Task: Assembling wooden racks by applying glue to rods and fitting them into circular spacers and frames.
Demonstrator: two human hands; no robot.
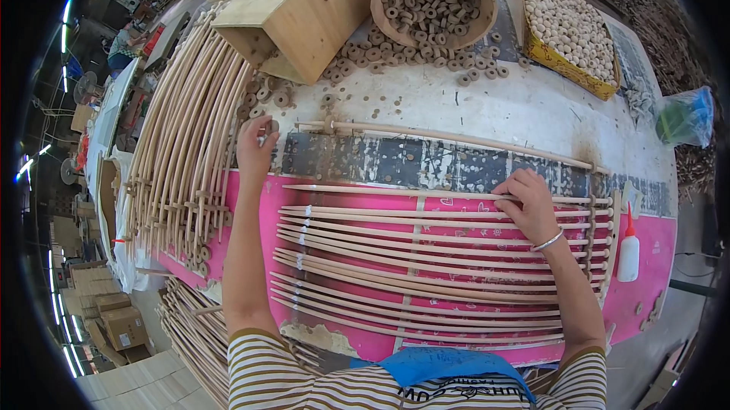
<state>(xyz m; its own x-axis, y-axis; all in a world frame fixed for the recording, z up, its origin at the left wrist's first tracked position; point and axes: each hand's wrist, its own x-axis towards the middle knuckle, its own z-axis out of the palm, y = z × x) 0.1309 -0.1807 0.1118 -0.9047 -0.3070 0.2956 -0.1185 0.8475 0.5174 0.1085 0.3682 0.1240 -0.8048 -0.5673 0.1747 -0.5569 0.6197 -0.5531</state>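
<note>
Several slim wooden rods lie side by side across the pink tabletop, with dark wooden rings around them near their right ends. My right hand is closed around the uppermost rod of this row, right of its middle. Farther off, a single rod lies on the grey-and-white strip, with a ring near its left end. My left hand is at the edge of a scatter of loose wooden rings. Its fingers pinch one of these rings.
A wooden box and a round tub of rings lie tipped at the back. A yellow tray holds wooden balls. Bundled rods crowd the left side. A white glue bottle with a red tip is at right, near a bagged green container.
</note>
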